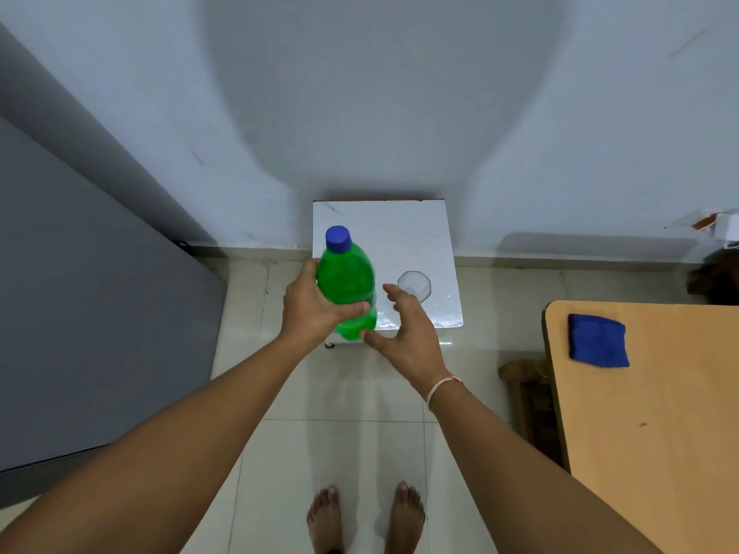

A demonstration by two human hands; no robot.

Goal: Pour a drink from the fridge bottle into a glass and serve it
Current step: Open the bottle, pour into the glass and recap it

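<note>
My left hand grips a green plastic bottle around its lower body; the bottle stands upright and its blue cap is screwed on. To the right of the bottle, my right hand is spread open, its thumb close to the bottle's base, and holds nothing. A clear empty glass stands upright on the small white table, just beyond my right fingers. The bottle is over the table's front left part; its base is partly hidden by my hands.
The grey fridge stands at the left with its door shut. At the right is a wooden table with a folded blue cloth on it. A wooden stool shows beside it. My bare feet stand on pale floor tiles.
</note>
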